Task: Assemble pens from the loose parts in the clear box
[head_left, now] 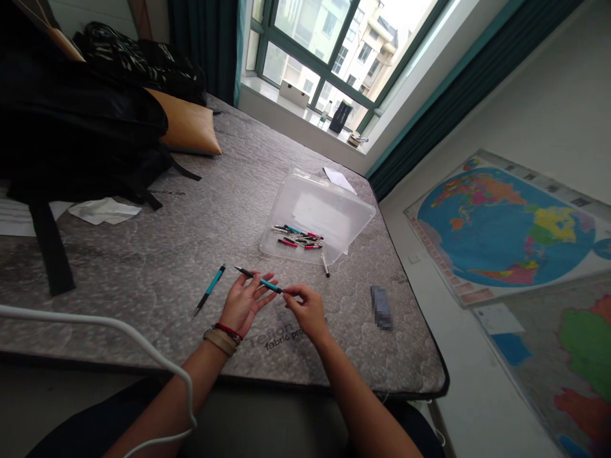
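A teal and black pen [270, 284] lies slantwise across the fingers of my left hand [239, 308], palm up, with the thumb resting over it and the other fingers stretched out. At the teal end, my right hand [308, 312] pinches the pen between thumb and fingertips. The dark tip points up and left. Another teal and black pen [210, 291] is on the mattress just left of my left hand. Beyond both hands, a clear plastic box [351, 222] holds a loose heap of pen parts [300, 237] in black, red, teal and silver.
A white and black piece [325, 266] lies by the box's near edge on the grey mattress [181, 210]. A blurred grey object [381, 307] sits to the right. Black bags [81, 127] fill the left, and a white cable [119, 324] crosses at lower left.
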{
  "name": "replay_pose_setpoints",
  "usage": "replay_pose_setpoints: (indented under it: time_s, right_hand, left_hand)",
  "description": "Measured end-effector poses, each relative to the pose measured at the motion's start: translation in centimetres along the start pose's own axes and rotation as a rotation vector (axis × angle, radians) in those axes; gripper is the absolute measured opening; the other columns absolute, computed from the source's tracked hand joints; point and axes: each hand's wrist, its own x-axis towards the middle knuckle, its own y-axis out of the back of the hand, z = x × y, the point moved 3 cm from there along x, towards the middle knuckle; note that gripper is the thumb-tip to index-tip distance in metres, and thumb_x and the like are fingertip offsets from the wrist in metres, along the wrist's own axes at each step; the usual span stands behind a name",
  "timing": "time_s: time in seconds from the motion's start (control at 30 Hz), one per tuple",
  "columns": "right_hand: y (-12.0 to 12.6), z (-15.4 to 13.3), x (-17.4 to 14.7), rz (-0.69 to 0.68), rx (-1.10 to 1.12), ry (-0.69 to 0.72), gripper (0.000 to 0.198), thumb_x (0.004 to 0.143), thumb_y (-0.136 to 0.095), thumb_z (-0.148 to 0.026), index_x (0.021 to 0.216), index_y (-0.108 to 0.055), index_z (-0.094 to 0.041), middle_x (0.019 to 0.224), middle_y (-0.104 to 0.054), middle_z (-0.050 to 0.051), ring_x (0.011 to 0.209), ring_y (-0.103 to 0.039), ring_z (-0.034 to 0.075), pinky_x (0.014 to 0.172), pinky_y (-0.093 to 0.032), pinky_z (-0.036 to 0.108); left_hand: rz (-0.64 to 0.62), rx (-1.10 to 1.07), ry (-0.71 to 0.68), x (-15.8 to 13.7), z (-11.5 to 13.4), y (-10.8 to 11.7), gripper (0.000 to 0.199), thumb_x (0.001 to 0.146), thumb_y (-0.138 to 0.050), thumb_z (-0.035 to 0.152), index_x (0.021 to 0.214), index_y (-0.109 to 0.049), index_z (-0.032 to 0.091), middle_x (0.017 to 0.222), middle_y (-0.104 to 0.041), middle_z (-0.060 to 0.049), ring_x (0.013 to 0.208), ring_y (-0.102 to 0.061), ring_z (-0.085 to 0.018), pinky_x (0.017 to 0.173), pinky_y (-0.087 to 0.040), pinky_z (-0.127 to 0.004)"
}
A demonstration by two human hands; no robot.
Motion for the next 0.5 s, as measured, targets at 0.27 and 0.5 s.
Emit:
replay_pose_setpoints:
  time_s: [0.27, 0.5]
  right_hand:
    - [-0.28, 0.12, 0.02, 0.036, -0.001, -0.012, 0.02, 0.078, -0.07, -0.036, 0.092, -0.069, -0.023, 0.088, -0.069, 0.004, 0.081, -0.065, 0.021, 0.065, -0.058, 0.033]
    - [-0.7, 0.72, -0.23, 0.088, 0.112, -0.038, 0.023, 0.076, -0.071, -0.04, 0.09, -0.067, -0.022, 0.086, -0.068, 0.004, 0.075, -0.066, 0.02, 0.063, -0.058, 0.033]
  left_hand:
    - [-0.013, -0.003, 0.007, 0.01, -0.19, 0.01, 0.024, 0.084, -0.067, 0.03, 0.097, -0.048, 0.021, 0.116, -0.068, -0.012, 0.105, -0.067, -0.025, 0.089, -0.055, -0.046]
    - [-0.02, 0.013, 0.0, -0.12, -0.27, -0.08, 0.027, 0.083, -0.068, 0.031, 0.098, -0.048, 0.021, 0.115, -0.068, -0.012, 0.104, -0.068, -0.025, 0.089, -0.055, -0.046]
